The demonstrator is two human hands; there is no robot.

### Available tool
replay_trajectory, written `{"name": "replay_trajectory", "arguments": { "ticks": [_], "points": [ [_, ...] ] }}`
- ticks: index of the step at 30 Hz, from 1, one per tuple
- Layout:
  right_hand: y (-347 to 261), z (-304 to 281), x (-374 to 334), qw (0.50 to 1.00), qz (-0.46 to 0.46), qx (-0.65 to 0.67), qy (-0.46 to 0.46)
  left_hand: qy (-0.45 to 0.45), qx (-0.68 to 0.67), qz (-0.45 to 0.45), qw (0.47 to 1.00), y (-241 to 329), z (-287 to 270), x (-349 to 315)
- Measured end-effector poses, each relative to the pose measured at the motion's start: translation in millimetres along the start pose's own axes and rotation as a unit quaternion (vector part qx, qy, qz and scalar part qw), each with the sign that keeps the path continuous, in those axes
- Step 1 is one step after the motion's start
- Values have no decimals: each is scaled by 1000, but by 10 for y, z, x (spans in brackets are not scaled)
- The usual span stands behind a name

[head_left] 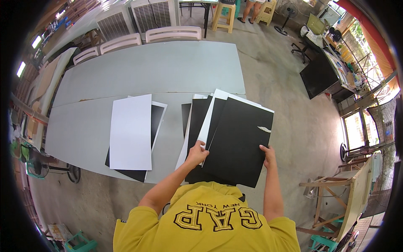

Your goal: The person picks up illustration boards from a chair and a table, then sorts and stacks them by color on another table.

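Observation:
My right hand (268, 156) is closed on the right edge of a large black sheet (240, 136), its thumb on top. This sheet has a small torn pale patch near its upper right corner. My left hand (197, 154) pinches the left edges of the sheets beside it, where a white sheet (208, 115) shows between black ones. More black and white sheets (196, 122) lie fanned out underneath, partly hidden. Left of them on the table, a white sheet (131, 132) rests on a second pile, with dark sheets (156, 119) sticking out below it.
The grey table (155, 69) has a seam running across it. White chairs (173, 33) line its far side, before large air coolers (154, 14). A black desk (321, 73) stands at the far right, a wooden trestle (336, 191) at the near right. Another person's legs (251, 10) show at the back.

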State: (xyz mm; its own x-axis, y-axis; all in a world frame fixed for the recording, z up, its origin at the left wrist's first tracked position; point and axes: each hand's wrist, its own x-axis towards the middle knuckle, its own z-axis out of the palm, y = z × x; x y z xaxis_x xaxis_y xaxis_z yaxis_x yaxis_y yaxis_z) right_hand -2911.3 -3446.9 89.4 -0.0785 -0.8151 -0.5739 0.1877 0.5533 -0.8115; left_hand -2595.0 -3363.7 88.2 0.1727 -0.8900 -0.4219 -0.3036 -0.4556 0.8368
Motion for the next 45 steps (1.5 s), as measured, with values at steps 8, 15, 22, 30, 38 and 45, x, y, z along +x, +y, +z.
{"name": "replay_trajectory", "arguments": {
  "ticks": [8,15,22,30,38,45],
  "points": [
    [-13,-722,-249,998,-7,66,-23,-74,23,40,996,-67,96,-27],
    [-381,-1559,-641,796,-306,434,-291,45,60,76,994,-275,-24,-11],
    [-93,-1468,-572,695,-294,557,-347,30,100,85,991,-305,166,-335],
    [283,-895,-204,892,-133,417,-114,32,116,111,986,-312,177,-393],
    [176,-511,-25,999,38,19,-3,41,31,83,995,-234,31,-183],
    [435,-469,19,988,-90,-19,128,-12,23,88,996,-62,212,-196]
  ]
}}
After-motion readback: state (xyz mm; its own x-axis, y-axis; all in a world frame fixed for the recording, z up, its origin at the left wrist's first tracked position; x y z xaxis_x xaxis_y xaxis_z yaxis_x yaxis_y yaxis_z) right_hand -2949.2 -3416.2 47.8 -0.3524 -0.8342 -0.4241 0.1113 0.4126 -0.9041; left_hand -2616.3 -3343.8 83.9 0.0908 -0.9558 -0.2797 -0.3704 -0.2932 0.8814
